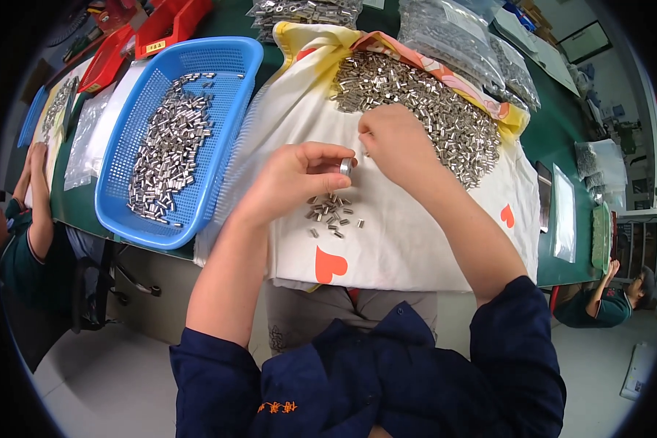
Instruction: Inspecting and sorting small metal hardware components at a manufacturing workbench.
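My left hand (296,179) is closed, thumb and fingers pinching a small round silver metal piece (345,167) above the white cloth (299,255). Just to its right, my right hand (399,142) is curled with the fingertips together; whatever is in them is too hidden to make out. Beyond and beside that hand spreads a large heap of short silver metal sleeves (456,128). Below my left hand lies a small loose group of sleeves (330,212) on the cloth, near a printed red heart.
On the left stands a blue plastic basket (230,157) with many sleeves in it. Red bins (169,28) and bags of metal parts (449,40) line the far side. A phone (544,196) and a clear bag (564,213) lie right. Other people sit at both sides.
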Tool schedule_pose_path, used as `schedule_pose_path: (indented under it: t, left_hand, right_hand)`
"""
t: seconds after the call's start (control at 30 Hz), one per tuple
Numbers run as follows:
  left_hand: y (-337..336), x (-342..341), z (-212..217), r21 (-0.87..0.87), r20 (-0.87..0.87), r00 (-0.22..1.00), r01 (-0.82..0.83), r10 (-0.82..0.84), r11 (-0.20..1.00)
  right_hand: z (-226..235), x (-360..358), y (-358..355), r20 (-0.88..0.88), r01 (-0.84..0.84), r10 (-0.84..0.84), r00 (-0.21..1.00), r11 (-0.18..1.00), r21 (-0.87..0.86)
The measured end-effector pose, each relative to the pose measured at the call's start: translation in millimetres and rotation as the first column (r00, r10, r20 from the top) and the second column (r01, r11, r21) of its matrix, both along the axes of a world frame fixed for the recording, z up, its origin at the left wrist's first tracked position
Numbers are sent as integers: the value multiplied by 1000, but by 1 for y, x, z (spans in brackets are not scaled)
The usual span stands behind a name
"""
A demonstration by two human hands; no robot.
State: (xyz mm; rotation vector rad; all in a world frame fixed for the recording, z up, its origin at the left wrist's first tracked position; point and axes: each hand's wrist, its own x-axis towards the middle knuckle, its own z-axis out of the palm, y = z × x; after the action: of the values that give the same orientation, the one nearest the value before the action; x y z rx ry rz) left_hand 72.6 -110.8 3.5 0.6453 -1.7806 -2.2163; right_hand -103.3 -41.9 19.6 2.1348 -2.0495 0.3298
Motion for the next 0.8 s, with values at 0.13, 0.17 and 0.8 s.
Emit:
schedule_pose_path:
  t: [0.13,0.17,0.8]
  left_hand:
    - [-2,1,0,47,-23,996,-82,83,996]
    - [-2,0,-2,71,-71,992,-99,104,993]
    - [-1,0,-7,23,-81,986,-147,148,989]
  right_hand:
    - [16,19,25,785,166,-192,589,979,115]
    - [12,22,31,886,126,-116,448,990,66]
    - [-8,40,35,606,93,92,790,959,-266]
